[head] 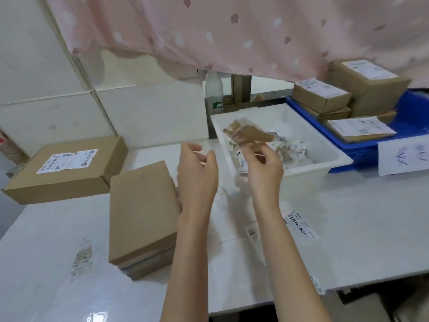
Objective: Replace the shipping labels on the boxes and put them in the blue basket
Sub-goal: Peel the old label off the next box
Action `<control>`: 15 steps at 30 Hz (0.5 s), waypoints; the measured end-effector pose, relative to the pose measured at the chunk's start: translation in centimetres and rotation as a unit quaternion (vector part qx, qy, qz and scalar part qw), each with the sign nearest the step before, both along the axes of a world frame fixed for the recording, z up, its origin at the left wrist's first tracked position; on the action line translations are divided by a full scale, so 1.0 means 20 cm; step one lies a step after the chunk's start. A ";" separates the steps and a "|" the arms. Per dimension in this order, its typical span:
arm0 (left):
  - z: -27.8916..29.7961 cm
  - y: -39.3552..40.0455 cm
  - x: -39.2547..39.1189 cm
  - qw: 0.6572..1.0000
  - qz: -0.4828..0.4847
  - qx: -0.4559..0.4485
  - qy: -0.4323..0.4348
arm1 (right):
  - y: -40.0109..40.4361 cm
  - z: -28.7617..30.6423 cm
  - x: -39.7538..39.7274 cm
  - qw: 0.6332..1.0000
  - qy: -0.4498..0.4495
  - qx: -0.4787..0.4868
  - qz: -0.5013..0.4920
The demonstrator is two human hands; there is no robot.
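My right hand (263,165) pinches a peeled-off label (249,134), brown on its back, and holds it over the white bin (334,154). My left hand (197,168) hovers beside it with loosely curled fingers and holds nothing. A bare cardboard box (141,212) with no label lies on the table just left of my left forearm. Another box (67,171) with a white label sits at the far left. The blue basket (362,147) at the right holds several labelled boxes (321,96).
Crumpled old labels (292,147) lie in the white bin. Fresh labels (300,225) lie on the white table (348,217) right of my right forearm. A pink curtain (232,31) hangs above, a plastic bottle (214,91) stands behind the bin, and a handwritten paper sign (404,156) hangs on the basket.
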State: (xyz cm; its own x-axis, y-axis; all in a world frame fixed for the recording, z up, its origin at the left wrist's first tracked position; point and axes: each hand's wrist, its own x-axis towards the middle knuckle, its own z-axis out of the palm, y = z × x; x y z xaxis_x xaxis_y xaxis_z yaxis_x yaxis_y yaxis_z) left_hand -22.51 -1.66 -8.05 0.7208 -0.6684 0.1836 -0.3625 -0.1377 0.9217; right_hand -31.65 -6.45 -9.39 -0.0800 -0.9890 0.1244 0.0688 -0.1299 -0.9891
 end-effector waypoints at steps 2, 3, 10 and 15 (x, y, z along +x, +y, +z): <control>-0.10 -0.07 -0.05 0.997 -0.034 0.044 0.045 | -0.04 0.00 -0.08 0.999 0.004 -0.043 -0.022; -0.13 -0.10 -0.06 0.995 -0.040 0.058 0.069 | -0.07 0.00 -0.12 0.998 0.012 -0.058 -0.031; -0.23 -0.17 -0.11 0.970 -0.086 0.067 0.216 | -0.26 -0.07 -0.20 0.956 0.269 -0.077 -0.088; -0.21 -0.17 -0.09 0.962 -0.099 0.021 0.255 | -0.27 -0.10 -0.21 0.916 0.393 -0.059 -0.064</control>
State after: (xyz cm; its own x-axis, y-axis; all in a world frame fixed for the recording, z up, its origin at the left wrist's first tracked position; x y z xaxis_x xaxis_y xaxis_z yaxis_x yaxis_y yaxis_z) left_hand -24.39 -5.07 -12.31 0.5674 -0.8011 -0.1907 0.1122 -0.1542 0.9816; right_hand -35.78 -11.86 -11.43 -0.0341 -0.9539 0.2981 -0.6811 -0.1961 -0.7054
